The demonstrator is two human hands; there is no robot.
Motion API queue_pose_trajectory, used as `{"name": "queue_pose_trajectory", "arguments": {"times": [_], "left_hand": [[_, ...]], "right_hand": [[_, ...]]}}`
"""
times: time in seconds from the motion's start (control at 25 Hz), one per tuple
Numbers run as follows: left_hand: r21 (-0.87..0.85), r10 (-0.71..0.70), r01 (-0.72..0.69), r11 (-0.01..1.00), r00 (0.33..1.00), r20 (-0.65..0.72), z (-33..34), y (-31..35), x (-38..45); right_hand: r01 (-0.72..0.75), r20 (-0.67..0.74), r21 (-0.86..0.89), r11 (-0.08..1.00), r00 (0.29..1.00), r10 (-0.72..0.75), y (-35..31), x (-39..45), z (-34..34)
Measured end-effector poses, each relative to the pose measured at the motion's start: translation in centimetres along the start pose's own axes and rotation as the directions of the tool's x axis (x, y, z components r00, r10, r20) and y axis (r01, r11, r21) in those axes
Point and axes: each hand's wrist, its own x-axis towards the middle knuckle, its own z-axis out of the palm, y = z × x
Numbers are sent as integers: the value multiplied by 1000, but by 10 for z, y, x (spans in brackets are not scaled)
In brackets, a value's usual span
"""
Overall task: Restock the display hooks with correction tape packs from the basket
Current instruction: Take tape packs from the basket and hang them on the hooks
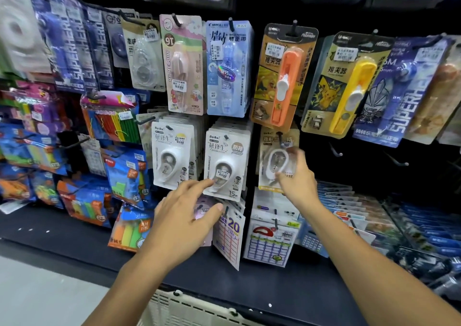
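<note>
Pinching a tan-carded correction tape pack (277, 161) on its display hook (280, 137), the right hand (298, 178) grip is closed — left hand (184, 213) fingers spread, touching the white pack (224, 166).

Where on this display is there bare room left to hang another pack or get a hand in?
Two bare hooks stand free right of the tan pack that the right hand grips, below the yellow clip pack. The white pack rows by the left hand are crowded.
</note>
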Motion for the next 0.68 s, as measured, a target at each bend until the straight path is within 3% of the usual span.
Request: {"name": "queue_pose_trajectory", "arguments": {"times": [0.12,0.2,0.28,0.36,0.4,0.48,0.52,0.6,0.68], "left_hand": [[85,9,-8,996,1000,-14,-1,-9,1],[197,-9,8,980,1000,2,1,-19,-2],[299,-98,70,952,992,82,6,-41,-13],[389,-214,106,915,945,247,20,-77,-34],[448,-285,115,887,899,333,30,-100,-51],[564,-425,100,820,766,483,50,-144,-95],[599,-507,118,792,674,537,59,-166,-123],[642,-639,192,742,493,591,76,-206,-175],[654,-696,260,711,392,601,95,-234,-212]], "right_hand": [[26,-14,-51,998,1000,-27,11,14,12],[-35,-32,-130,991,999,31,28,-6,27],[-96,-120,-109,989,989,83,40,-48,48],[-57,-132,-13,998,990,55,53,-109,81],[-9,-67,11,1000,998,10,62,-146,100],[31,196,3,1000,980,-31,87,-222,132],[29,377,-45,999,926,-10,105,-260,147],[19,681,-200,980,722,125,140,-321,167],[-83,765,-365,928,541,349,173,-351,180]]}}
